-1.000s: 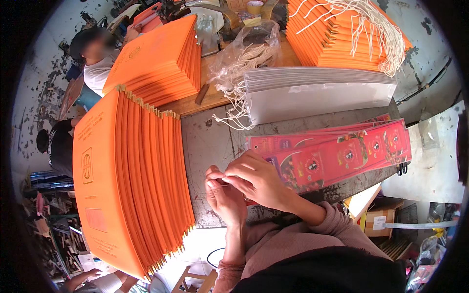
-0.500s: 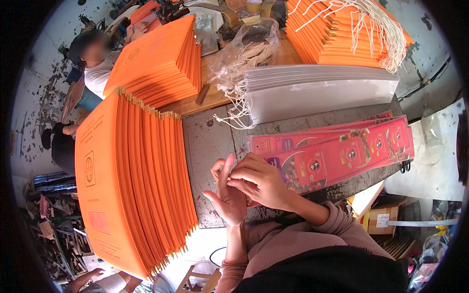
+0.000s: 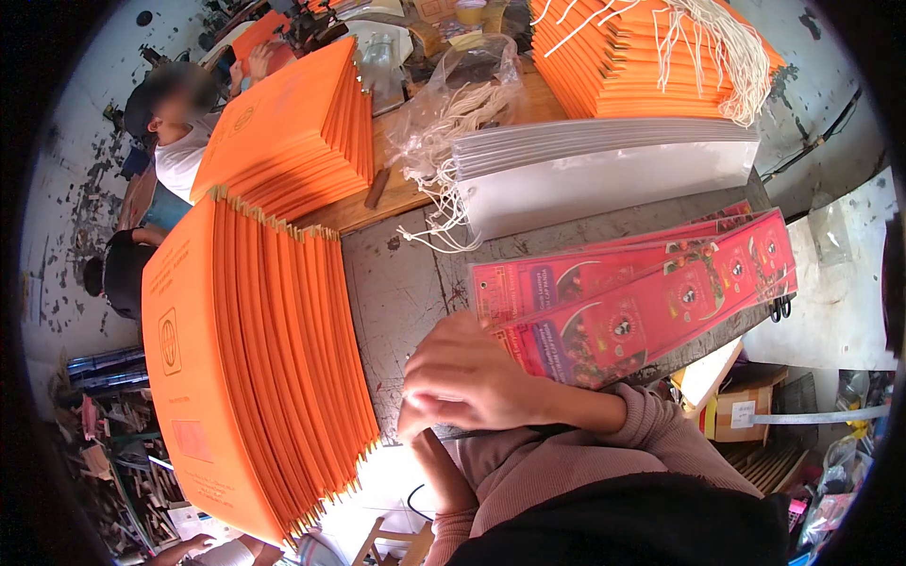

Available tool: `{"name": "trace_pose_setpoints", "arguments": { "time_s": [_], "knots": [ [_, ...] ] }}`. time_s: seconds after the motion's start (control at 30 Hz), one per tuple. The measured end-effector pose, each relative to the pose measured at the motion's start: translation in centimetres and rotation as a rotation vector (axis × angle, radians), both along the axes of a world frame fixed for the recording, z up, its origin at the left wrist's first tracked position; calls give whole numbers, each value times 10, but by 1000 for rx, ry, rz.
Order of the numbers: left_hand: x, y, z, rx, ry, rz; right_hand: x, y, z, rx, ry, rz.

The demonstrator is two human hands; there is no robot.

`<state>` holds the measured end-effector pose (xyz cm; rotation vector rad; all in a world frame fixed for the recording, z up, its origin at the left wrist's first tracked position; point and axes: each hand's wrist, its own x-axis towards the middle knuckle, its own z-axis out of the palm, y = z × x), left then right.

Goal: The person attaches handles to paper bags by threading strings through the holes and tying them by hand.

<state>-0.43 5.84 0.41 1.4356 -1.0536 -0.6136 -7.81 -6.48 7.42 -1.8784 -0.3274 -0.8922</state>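
Note:
My right hand (image 3: 472, 373) lies across my left hand near the table's front edge, its back toward me and its fingers curled. Motion slightly smears its fingertips, and whatever they may hold is out of sight. Of my left hand (image 3: 411, 421) only a small part shows beneath; its fingers are hidden. Just right of both hands lie pink-red printed strips (image 3: 651, 316) in clear sleeves, loosely overlapped. Behind them stands a bundle of long white sheets (image 3: 604, 184) with white cords (image 3: 444, 212) hanging off its left end.
A tall stack of orange folders (image 3: 255, 368) borders my left side. More orange folders (image 3: 293, 123) stand behind it, and another pile (image 3: 642, 66) topped with white strings is at the back right. A plastic bag of cords (image 3: 462, 104) sits between. A person (image 3: 179, 132) sits at far left.
My right hand has moved left and down over my left hand, covering its fingers, which were raised and in view before. The view has shifted slightly.

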Motion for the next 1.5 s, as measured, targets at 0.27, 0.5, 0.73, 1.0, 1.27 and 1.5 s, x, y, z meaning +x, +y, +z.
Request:
{"name": "trace_pose_setpoints", "arguments": {
  "time_s": [0.27,0.5,0.73,1.0,1.27,1.5],
  "knots": [
    [-13,-24,39,427,-188,170,-13,18,15,-26,-150,213],
    [-11,0,27,-387,143,283,-9,-46,6,220,150,23],
    [-39,16,33,225,176,262,-28,-23,3,-244,-41,-63],
    [-39,11,42,175,546,335,-18,-14,-16,118,197,204],
    [-36,-4,64,374,-613,492,-15,-18,-23,193,465,-9],
    [-26,-18,64,224,-569,415,-8,-22,-43,907,343,196]
  ]
}}
